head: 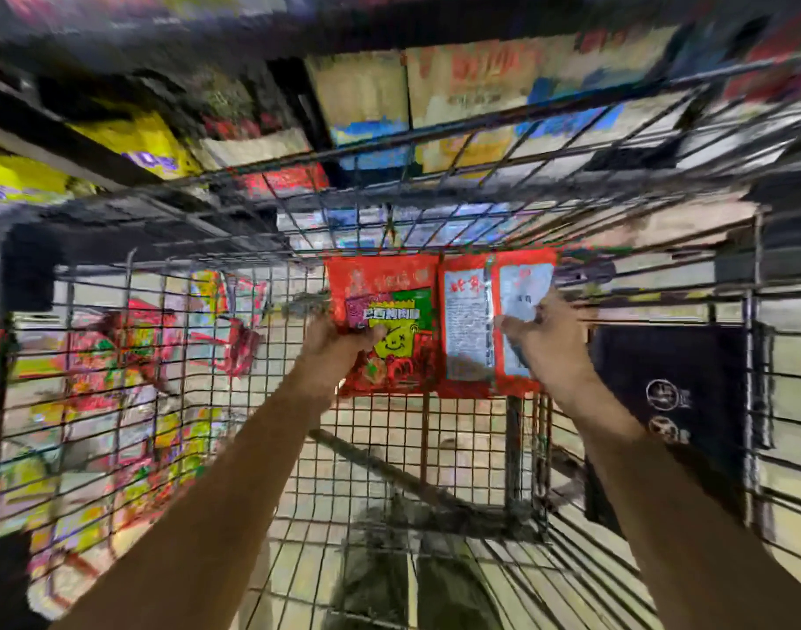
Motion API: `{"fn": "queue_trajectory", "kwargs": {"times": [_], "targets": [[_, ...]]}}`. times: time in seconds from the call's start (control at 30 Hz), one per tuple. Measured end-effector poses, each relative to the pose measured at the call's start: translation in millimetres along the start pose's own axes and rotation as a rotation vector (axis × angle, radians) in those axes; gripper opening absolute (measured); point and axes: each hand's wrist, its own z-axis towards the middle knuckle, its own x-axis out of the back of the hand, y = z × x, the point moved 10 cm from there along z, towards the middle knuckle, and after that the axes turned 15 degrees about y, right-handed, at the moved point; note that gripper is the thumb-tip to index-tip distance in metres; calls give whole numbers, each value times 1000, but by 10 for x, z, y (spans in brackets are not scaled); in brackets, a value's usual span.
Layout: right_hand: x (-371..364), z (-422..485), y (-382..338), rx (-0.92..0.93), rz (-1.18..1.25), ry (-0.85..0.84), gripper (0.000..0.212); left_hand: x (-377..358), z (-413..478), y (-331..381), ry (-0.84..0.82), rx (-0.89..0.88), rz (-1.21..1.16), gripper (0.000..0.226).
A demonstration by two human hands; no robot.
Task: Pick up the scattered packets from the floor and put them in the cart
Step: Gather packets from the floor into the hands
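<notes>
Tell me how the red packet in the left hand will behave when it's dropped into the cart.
The red packet looks like thin, crinkly film, so it is probably light and floppy. The left hand holds it by one edge and it stays fairly flat, suggesting some stiffness inside. It should land flat on the wire cart, not roll.

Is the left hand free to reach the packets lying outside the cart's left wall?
Probably not: the left hand already grips a red packet, and the cart's wire wall stands between it and those packets.

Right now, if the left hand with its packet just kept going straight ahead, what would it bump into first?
Probably the cart's far wire wall. The left hand holds its red packet just short of that mesh; depth is blurred, so this is a guess.
</notes>
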Motion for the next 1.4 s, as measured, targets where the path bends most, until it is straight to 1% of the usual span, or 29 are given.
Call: {"fn": "queue_trajectory", "kwargs": {"times": [0.07, 0.13, 0.23, 0.3, 0.37, 0.47, 0.5, 0.57, 0.63, 0.73, 0.8, 0.83, 0.9, 0.97, 1.07, 1.17, 1.3, 1.4], "targets": [[-27, 20, 18, 53, -21, -3, 33, -19, 47, -52, 27, -7, 14, 21], [-56, 3, 34, 80, -31, -25, 47, -27, 72, -62, 60, -23, 17, 19], [27, -60, -14, 86, -66, 46, 62, -13, 59, 47, 150, -174, 78, 28], [99, -129, -119, 124, -83, 105, 69, 50, 15, 117, 223, -268, 152, 33], [170, -240, -275, 231, -157, 137, 68, 150, -41, 174, 271, -353, 204, 34], [260, -470, -523, 381, -413, 131, 62, 275, -111, 150, 279, -494, 360, 58], [282, -555, -609, 406, -480, 114, 59, 304, -284, 276, 271, -546, 407, 60], [341, -755, -839, 467, -563, 81, 53, 403, -671, 545, 270, -626, 505, 57], [418, -980, -1086, 548, -623, 54, 52, 555, -976, 734, 266, -662, 584, 62], [593, -1361, -1428, 616, -744, 45, 60, 872, -1470, 1002, 205, -662, 619, 71], [722, -1697, -1748, 643, -798, 57, 64, 1130, -1853, 1206, 216, -730, 746, 70], [775, -1882, -1909, 664, -821, 63, 67, 1278, -2030, 1289, 224, -758, 812, 74], [856, -2287, -2245, 720, -841, 57, 75, 1618, -2371, 1408, 218, -757, 929, 85], [898, -2705, -2569, 793, -862, 46, 73, 2016, -2702, 1489, 249, -738, 994, 84], [892, -3349, -3048, 936, -871, 51, 70, 2623, -3208, 1576, 340, -767, 989, 87], [760, -3983, -3431, 1031, -859, 34, 68, 3251, -3598, 1481, 393, -733, 962, 95], [418, -4841, -3738, 1131, -878, -18, 66, 4162, -4064, 1161, 511, -672, 890, 81], [68, -5594, -3888, 1258, -845, -36, 70, 4910, -4389, 765, 615, -643, 851, 83]]}}
